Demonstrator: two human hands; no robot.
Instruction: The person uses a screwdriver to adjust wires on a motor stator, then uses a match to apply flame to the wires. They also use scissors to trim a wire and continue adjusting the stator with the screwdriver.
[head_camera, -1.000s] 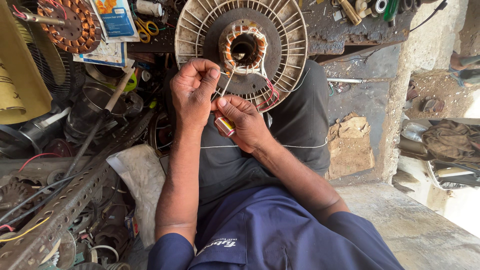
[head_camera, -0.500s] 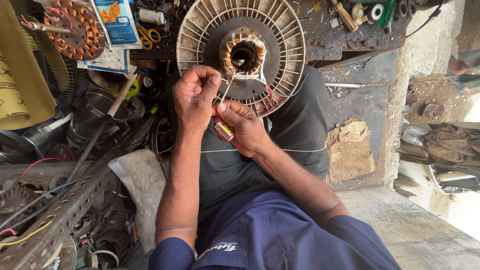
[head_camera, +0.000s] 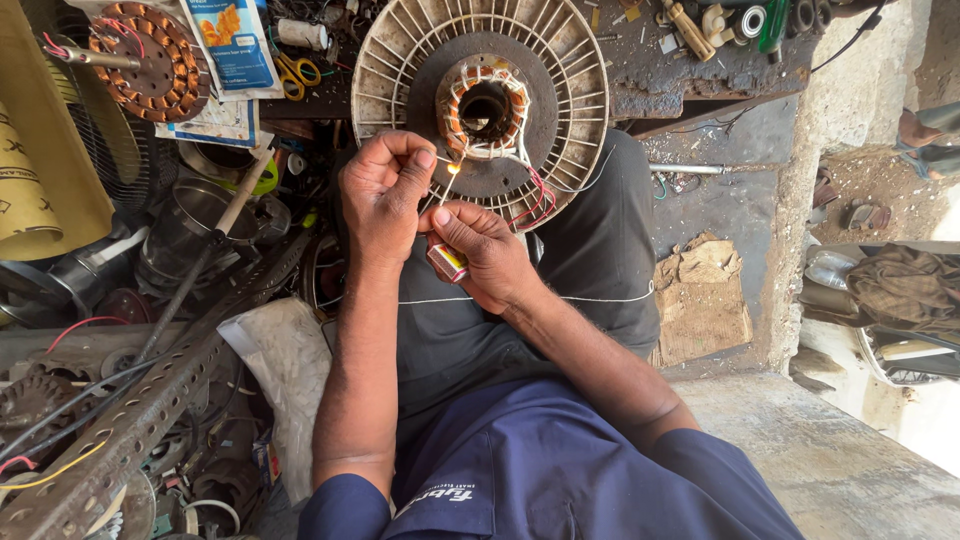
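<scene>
A round white ribbed fan motor housing (head_camera: 400, 60) with a copper-wound stator (head_camera: 485, 105) rests against my knees. My left hand (head_camera: 385, 195) is closed, pinching thin wire leads that come off the winding. Just beside it, my right hand (head_camera: 490, 250) grips a small red and yellow matchbox (head_camera: 447, 262) against the palm and holds a thin matchstick. A small flame (head_camera: 452, 168) burns between the two hands, at the wire ends. Red leads (head_camera: 535, 195) hang from the stator behind my right hand.
Another copper-wound stator (head_camera: 150, 60) and yellow-handled scissors (head_camera: 295, 72) lie at the top left. A perforated metal angle bar (head_camera: 130, 420) runs along the left amid metal parts. A torn cardboard piece (head_camera: 700, 290) lies at the right, and a concrete ledge (head_camera: 830, 460) at the lower right.
A small flame now burns at the matchstick's tip between the hands. Both hands stay close together in front of the motor.
</scene>
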